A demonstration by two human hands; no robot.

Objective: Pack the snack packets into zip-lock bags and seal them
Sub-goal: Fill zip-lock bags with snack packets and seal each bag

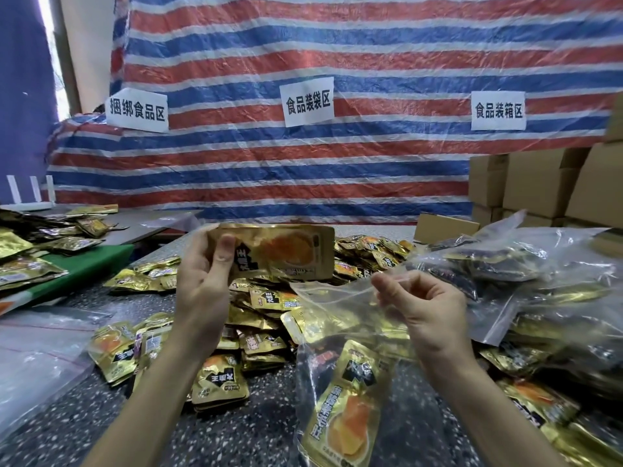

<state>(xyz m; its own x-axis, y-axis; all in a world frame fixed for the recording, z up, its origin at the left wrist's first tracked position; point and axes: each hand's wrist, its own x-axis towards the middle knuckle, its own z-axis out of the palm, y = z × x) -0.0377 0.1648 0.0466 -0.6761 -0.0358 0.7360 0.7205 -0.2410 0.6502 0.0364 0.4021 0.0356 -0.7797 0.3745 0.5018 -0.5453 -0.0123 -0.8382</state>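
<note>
My left hand (202,281) holds a gold snack packet (283,251) up above the table, thumb across its front. My right hand (418,305) pinches the top edge of a clear zip-lock bag (337,315) that hangs open below it. Inside that bag sits at least one gold packet (347,409) with an orange picture. A loose heap of gold packets (256,318) covers the speckled table (84,419) between and behind my hands.
Filled zip-lock bags (526,261) pile up on the right. Empty clear bags (37,352) lie at the left, beside a green board (87,261) with more packets. Cardboard boxes (539,183) stack at the back right before a striped tarp (303,62).
</note>
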